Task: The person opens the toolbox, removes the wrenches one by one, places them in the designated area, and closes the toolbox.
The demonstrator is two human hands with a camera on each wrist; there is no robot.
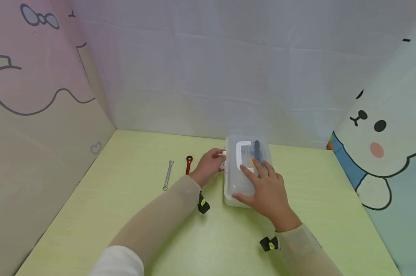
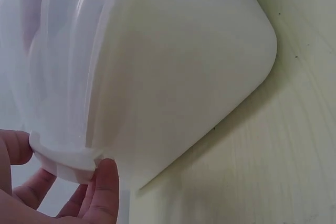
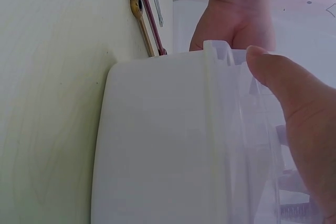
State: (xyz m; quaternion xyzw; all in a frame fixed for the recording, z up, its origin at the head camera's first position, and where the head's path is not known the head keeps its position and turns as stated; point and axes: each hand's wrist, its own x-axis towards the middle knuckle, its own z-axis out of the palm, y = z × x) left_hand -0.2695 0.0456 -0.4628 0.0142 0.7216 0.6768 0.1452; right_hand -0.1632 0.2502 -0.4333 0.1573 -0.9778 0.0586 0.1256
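A box (image 1: 233, 191) with a clear lid and a whitish base stands on the table, its lid down. My left hand (image 1: 209, 166) is at the box's left side and pinches a white latch (image 2: 63, 163) between thumb and fingers. The right hand (image 1: 268, 191) rests on the lid with its fingers spread, the thumb near the front edge. A white carrying handle (image 1: 239, 153) lies on the lid. Through the lid a dark long object (image 1: 257, 149) and a bit of yellow show; their kinds cannot be told.
To the left of the box lie a silver wrench (image 1: 168, 175) and a red wrench (image 1: 188, 165), the latter partly behind the left arm. A gold-coloured wrench (image 3: 140, 22) beside them shows in the right wrist view. Cartoon-printed cloth walls (image 1: 208, 76) enclose the pale table (image 1: 332, 199).
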